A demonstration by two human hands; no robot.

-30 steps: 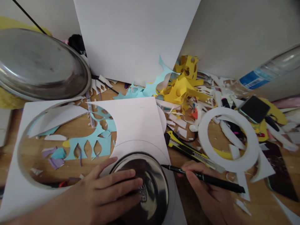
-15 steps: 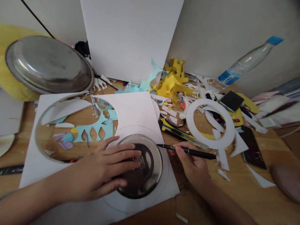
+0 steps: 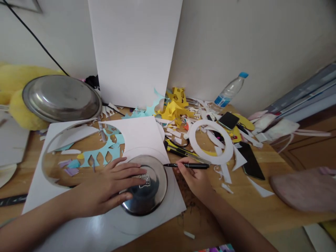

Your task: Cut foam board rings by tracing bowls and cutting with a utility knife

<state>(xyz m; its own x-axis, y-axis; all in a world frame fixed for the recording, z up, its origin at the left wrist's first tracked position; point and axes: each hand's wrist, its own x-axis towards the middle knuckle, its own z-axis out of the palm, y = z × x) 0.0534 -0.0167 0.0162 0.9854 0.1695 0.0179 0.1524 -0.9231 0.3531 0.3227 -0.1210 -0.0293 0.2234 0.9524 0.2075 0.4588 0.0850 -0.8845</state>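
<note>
My left hand (image 3: 110, 189) lies flat with its fingers spread over an upturned round metal dish (image 3: 154, 196), pressing on its base. The dish rests on a white foam board (image 3: 143, 134), inside a larger thin drawn circle. In my right hand (image 3: 195, 178) is a black pen (image 3: 191, 166), pinched between thumb and fingers. The pen's tip meets the right edge of the dish. To the left of the dish the board has a big round cut-out, with light blue paper scraps (image 3: 102, 154) showing through it.
A white ring (image 3: 193, 140), a yellow utility knife (image 3: 181, 149) and a phone (image 3: 250, 161) lie right of the board. Behind stand a large metal basin (image 3: 61, 98), a white panel (image 3: 133, 52) and a water bottle (image 3: 231, 91). Yellow paper scraps (image 3: 173, 108) are heaped at the back.
The camera view has swung rightward and up, so everything sits further left in it. Both hands keep their places, the pen tip still at the dish's right edge.
</note>
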